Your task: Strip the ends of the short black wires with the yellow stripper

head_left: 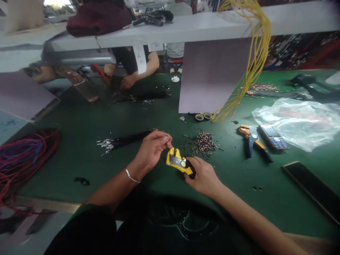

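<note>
On the green-topped desk [79, 117], I see a tangle of red and blue wires [26, 159] at far left, then a bundle of thin black wires with bare silver ends [120, 141]. My left hand [151, 150], with a thin silver bangle [132, 176] at its wrist, has its fingertips pinched together beside a yellow-and-grey wire stripper [178, 161], which my right hand [202, 177] clamps at its lower end. Further right lie a heap of copper-coloured terminals [204, 143], blue-and-yellow crimping pliers [249, 141] and a black keypad mobile phone [273, 136].
</note>
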The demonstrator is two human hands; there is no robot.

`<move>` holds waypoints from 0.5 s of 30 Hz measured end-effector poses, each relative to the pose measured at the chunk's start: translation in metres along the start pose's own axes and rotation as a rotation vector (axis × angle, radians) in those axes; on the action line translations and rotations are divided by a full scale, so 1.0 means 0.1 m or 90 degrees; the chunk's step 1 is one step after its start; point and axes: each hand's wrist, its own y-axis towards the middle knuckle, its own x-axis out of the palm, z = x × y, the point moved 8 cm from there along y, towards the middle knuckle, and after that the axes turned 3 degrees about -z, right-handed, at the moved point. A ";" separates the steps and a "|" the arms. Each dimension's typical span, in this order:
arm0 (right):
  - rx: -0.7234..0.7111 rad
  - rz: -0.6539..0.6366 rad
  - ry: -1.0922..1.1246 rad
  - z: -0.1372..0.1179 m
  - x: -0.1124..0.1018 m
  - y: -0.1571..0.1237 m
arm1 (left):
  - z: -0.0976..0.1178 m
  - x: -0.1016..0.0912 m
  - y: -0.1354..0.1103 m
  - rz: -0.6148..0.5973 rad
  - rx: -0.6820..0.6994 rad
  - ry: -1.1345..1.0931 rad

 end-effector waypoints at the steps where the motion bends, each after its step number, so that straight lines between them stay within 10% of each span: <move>1: -0.008 -0.014 -0.048 -0.02 0.03 0.00 | 0.00 0.01 -0.01 -0.002 0.000 0.004; 9: -0.037 -0.075 -0.172 -0.13 0.10 -0.02 | 0.07 0.14 -0.06 -0.038 0.048 0.077; 15: -0.036 0.035 0.094 -0.08 -0.16 0.03 | 0.10 0.21 -0.11 -0.068 0.089 0.139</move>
